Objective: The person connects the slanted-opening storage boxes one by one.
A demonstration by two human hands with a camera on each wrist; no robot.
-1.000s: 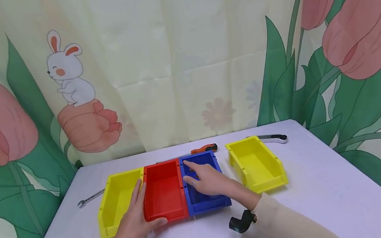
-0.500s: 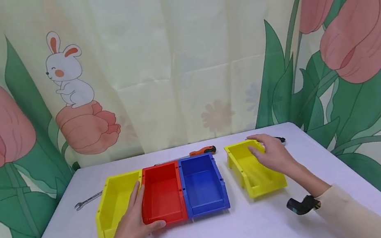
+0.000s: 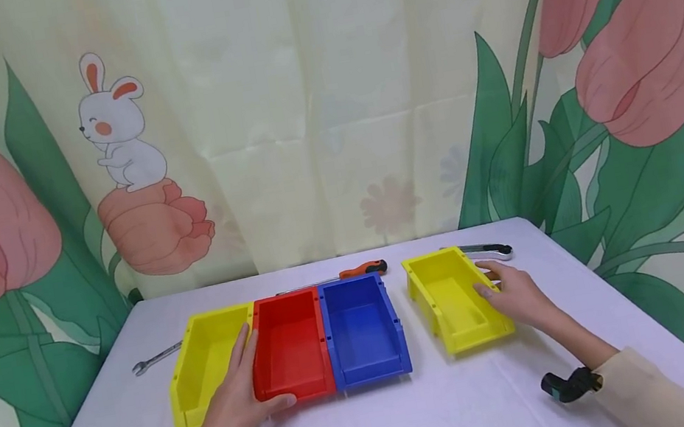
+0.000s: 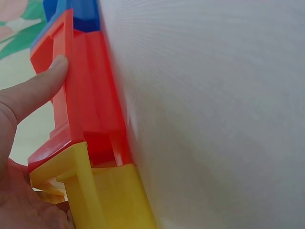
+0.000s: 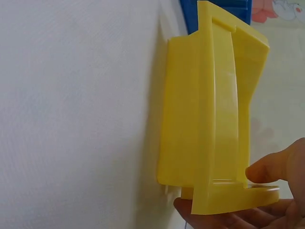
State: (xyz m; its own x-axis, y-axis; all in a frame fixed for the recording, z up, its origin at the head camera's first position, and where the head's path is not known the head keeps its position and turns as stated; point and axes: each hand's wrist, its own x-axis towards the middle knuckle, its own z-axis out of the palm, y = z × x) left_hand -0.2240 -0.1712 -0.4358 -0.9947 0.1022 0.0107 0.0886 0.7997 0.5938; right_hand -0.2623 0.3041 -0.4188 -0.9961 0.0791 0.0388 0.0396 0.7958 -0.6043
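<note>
A yellow bin (image 3: 211,361), a red bin (image 3: 292,348) and a blue bin (image 3: 363,329) stand side by side on the table. My left hand (image 3: 236,394) rests across the yellow and red ones, its thumb (image 4: 45,86) straight along the red bin's front lip and its fingers over their shared side. Apart at the right is a second yellow bin (image 3: 452,297). My right hand (image 3: 519,297) pinches that bin's right side wall, with the thumb (image 5: 271,169) on the inside and the fingers underneath, outside the rim.
A wrench (image 3: 157,358) lies left of the row. Behind the bins is a screwdriver (image 3: 363,270) with an orange and black handle. A tool with a black and silver handle (image 3: 489,251) lies behind the right-hand yellow bin. A printed curtain (image 3: 323,97) hangs at the table's back.
My right hand has left the blue bin, moved right over the separate yellow bin and taken hold of its right wall. The left hand has stayed on the row.
</note>
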